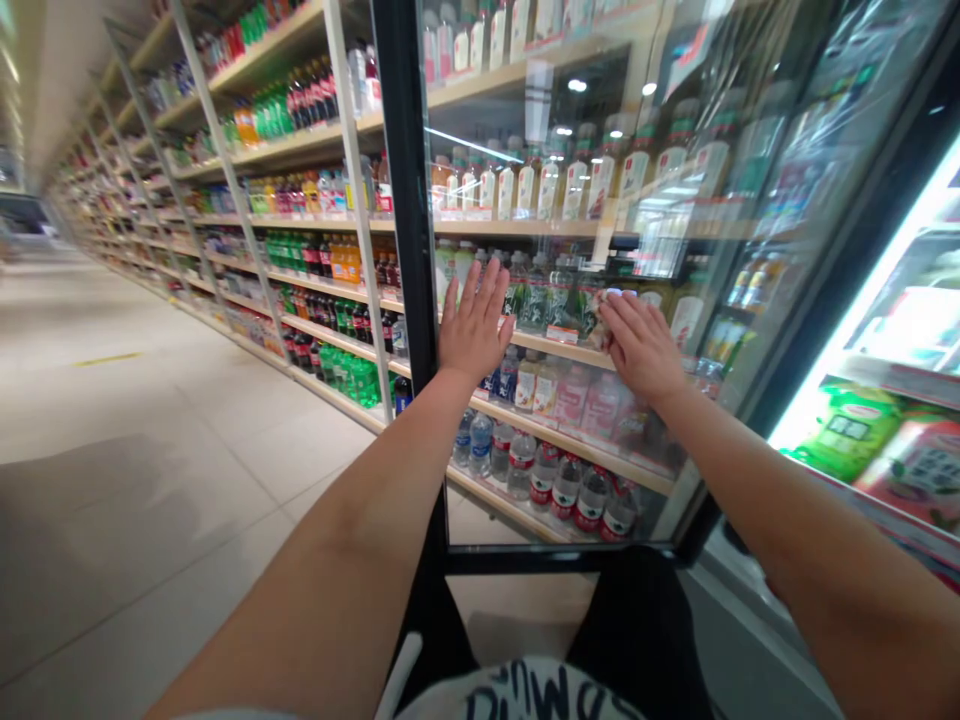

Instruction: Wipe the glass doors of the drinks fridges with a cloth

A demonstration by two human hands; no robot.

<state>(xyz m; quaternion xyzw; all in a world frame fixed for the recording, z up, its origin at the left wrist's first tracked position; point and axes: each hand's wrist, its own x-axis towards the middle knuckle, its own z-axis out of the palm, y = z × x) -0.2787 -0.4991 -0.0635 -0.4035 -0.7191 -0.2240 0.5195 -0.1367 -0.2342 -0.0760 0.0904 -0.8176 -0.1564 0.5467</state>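
Note:
A glass cooler door with a black frame stands open in front of me. My left hand lies against its glass near the left frame edge, palm forward, fingers stretched and slightly apart. Farther right, my right hand is at the same pane, its fingers extended, close together and pointing left. A small pale patch shows by the right fingertips; whether it is a reflection or an object I cannot tell. Through the pane I see shelved bottles, some partly hidden behind my hands.
Long drink shelves run away to the left beside a tiled floor. At right is the lit cooler interior, with a green package and a pink package. My knees are just below the door's lower edge.

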